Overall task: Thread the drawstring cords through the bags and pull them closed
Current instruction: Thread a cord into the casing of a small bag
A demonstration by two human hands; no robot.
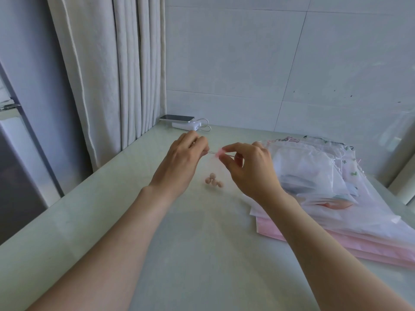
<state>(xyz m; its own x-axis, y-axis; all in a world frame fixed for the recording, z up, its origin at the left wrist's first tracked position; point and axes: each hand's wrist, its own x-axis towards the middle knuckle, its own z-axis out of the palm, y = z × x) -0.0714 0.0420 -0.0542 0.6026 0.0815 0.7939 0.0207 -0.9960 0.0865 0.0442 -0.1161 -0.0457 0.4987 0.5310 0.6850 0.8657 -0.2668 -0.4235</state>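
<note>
Right now both hands are up over the middle of the frame, working close together above the pale tabletop (184,254). The left hand (182,160) has its fingers curled in, pinching one end of a thin drawstring cord (210,152). The right hand (249,169) pinches the other side between thumb and forefinger, right at the bunched pink mouth of a small sheer pouch (219,154). The cord runs almost level between the two hands, and the pouch's filmy body hangs below it, hard to make out against the table.

Just beneath the hands lies a little cluster of pink beads (213,181), resting on the tabletop. At centre right sits a stack of sheer drawstring bags (314,171), lying on a pile of pink sheets (350,243) that reaches the right edge. At upper centre, by the tiled wall, a phone (177,118) rests on a white power bank (186,125) with a white cable (207,127) looping beside it. A pale curtain (112,63) hangs at upper left.
</note>
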